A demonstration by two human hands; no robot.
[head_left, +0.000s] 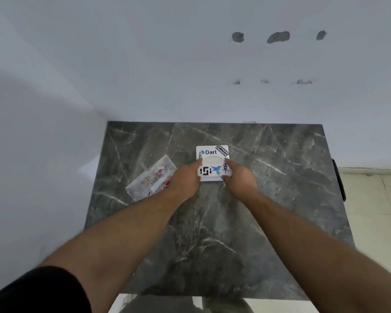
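Lying partly hidden behind the left hand [185, 179], a clear bag [150, 180] holds red contents too blurred to identify. Left hand and right hand [239, 179] each clasp one side of the white box [212, 162], whose stickers read "Dart" and "SOFTWARE ENGINEER", with another covered down to "de>". Box sits mid-way across the grey marble table [269, 199], backed by a pale wall [145, 64] with patched holes.

Dark grey marble-patterned tabletop [257, 222] with pale veins, taken as the landmark. On its left part lies a crumpled clear plastic bag [149, 179] holding small red and white pieces, its contents too blurred to tell. Behind the tabletop's far edge and along its left side rises a plain white painted wall [122, 64]. High above the far edge are three dark rough holes [278, 37] in a row, with three small chipped marks [304, 82] beneath them. At the right edge is a narrow black object [340, 181]; beyond it is beige tiled floor [370, 199].
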